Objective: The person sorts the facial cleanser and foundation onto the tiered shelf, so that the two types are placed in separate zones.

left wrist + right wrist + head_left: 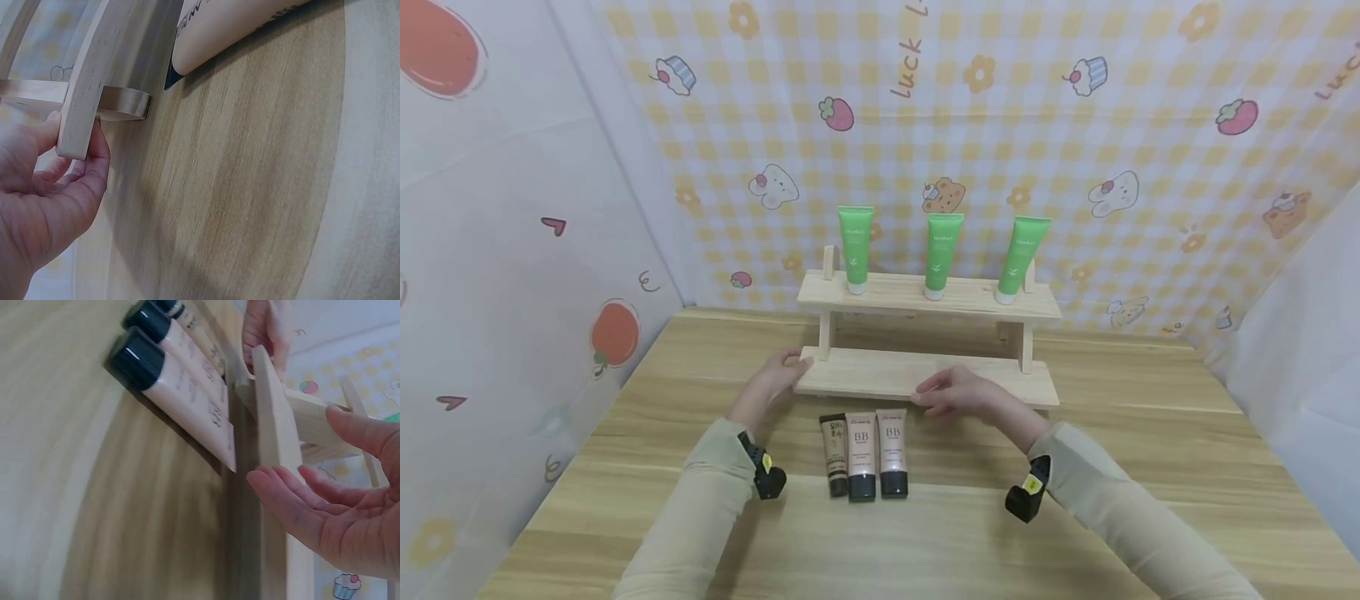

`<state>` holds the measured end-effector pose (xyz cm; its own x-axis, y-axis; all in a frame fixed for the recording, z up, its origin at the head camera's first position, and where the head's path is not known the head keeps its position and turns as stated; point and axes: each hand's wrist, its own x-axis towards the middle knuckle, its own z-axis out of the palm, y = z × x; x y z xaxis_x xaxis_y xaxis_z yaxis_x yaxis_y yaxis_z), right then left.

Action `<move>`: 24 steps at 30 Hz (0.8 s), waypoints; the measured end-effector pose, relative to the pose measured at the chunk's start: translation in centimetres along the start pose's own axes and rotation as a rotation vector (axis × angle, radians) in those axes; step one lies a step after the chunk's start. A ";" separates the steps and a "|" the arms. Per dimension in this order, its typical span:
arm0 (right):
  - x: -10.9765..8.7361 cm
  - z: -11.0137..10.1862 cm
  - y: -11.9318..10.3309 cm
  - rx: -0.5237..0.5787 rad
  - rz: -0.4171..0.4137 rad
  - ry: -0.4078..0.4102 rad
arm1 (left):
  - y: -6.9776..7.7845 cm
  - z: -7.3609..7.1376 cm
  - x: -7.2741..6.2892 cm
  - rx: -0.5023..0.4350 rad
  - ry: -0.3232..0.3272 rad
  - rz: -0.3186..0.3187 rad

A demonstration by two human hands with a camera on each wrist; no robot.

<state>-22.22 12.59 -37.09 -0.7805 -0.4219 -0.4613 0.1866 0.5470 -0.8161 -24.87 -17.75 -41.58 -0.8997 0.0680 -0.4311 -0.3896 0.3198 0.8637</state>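
A two-tier light wood display rack stands on the table. My left hand grips the left end of its lower board, thumb on top and fingers beneath, as the left wrist view shows at the board end. My right hand is at the front edge of that board near its middle; in the right wrist view its thumb and fingers are spread apart, fingertips right at the edge. Just in front lie three cosmetic tubes with black caps: a slim tan tube, a beige BB tube and another BB tube.
Three green tubes, a left one, a middle one and a right one, stand on their caps on the upper board. A patterned cloth hangs behind the wood-grain table.
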 end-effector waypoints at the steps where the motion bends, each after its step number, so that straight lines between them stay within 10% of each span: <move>1: 0.0 0.2 0.1 -0.015 0.000 -0.011 | 0.0 0.0 0.0 0.008 -0.001 0.002; 9: 0.4 2.3 1.1 -0.026 0.054 -0.093 | -0.1 -0.2 0.0 0.038 -0.006 0.002; 24: 1.1 6.7 1.7 -0.064 0.106 0.091 | 0.0 -0.1 0.0 0.038 -0.012 0.001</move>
<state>-18.78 8.26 -41.29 -0.8099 -0.2933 -0.5081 0.2349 0.6315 -0.7390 -24.94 -17.84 -41.53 -0.8977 0.0799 -0.4332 -0.3803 0.3557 0.8537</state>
